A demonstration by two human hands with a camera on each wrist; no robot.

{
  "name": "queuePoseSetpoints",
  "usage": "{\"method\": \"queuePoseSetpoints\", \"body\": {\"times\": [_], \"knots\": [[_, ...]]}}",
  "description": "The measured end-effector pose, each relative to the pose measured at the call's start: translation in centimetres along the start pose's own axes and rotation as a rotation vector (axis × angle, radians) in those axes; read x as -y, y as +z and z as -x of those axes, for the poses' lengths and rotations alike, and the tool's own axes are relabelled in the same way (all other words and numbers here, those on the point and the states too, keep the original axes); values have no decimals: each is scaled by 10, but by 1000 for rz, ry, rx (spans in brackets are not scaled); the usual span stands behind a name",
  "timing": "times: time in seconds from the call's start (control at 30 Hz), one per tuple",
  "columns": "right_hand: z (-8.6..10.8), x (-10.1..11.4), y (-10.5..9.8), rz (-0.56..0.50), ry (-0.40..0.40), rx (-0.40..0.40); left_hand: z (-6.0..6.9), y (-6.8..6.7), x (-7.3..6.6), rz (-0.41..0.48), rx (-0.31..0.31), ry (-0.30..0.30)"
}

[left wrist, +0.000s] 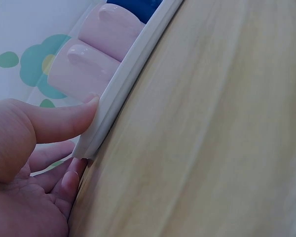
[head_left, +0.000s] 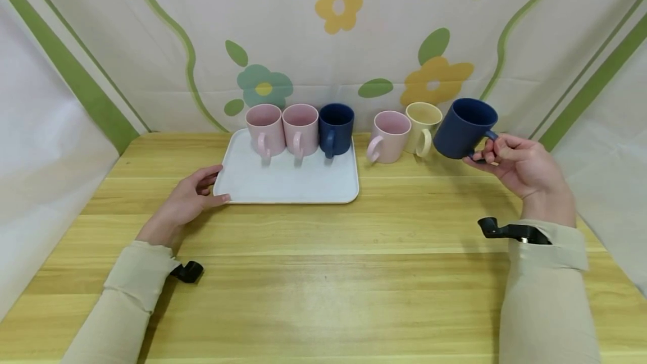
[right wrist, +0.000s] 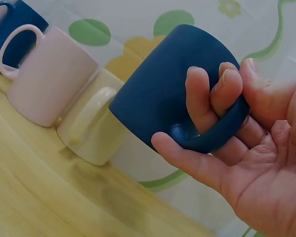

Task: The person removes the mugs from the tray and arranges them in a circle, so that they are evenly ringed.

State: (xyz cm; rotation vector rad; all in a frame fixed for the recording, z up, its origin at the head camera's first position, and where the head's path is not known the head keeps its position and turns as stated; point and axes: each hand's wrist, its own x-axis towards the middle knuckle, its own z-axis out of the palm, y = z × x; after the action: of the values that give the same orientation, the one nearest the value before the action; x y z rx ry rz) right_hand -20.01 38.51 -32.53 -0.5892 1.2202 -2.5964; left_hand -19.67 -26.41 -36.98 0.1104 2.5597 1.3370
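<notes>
My right hand [head_left: 525, 164] grips a dark blue mug [head_left: 462, 131] by its handle, fingers through the loop. The mug is tilted and held above the table, as the right wrist view also shows. Left of it stand a cream mug [head_left: 420, 122] and a pink mug [head_left: 391, 139], close together on the table. At the near left corner of a white tray [head_left: 288, 184], my left hand [head_left: 189, 198] holds the edge, thumb [left wrist: 64, 121] on the rim and fingers lower down. Along the tray's back are two pink mugs [head_left: 266, 128] and another dark blue mug [head_left: 337, 128].
A wooden table [head_left: 323, 274] lies under everything. Behind it hangs a white cloth [head_left: 283, 10] with printed flowers and green vines, close to the mugs. White cloth [head_left: 45, 128] also borders the left side. A black wrist mount [head_left: 513, 232] sits on the right sleeve.
</notes>
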Motion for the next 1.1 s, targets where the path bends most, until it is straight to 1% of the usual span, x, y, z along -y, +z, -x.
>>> {"method": "queuePoseSetpoints", "body": {"times": [0.17, 0.33, 0.43, 0.57, 0.73, 0.9, 0.97, 1.1], "knots": [[1, -6, -9, -34, 28, 13, 0, 0, 1, -1, -2, 11], [0, -14, -21, -26, 53, 59, -1, -1, 2, -3, 0, 8], [0, -18, -27, -38, 63, 68, -1, -1, 2, -3, 2, 5], [2, -22, -31, -53, 89, 14, -1, -1, 3, -2, 5, 2], [2, -25, -30, -23, 131, -78, -1, -1, 4, -5, 4, -1], [1, -24, -30, -18, 156, -134, -2, -1, 3, -6, 3, -8], [2, -21, -31, -26, 174, -176, -2, 0, 3, -5, 3, -10], [4, -16, -31, -41, 204, -297, -2, 0, 2, -7, 5, -6]]}}
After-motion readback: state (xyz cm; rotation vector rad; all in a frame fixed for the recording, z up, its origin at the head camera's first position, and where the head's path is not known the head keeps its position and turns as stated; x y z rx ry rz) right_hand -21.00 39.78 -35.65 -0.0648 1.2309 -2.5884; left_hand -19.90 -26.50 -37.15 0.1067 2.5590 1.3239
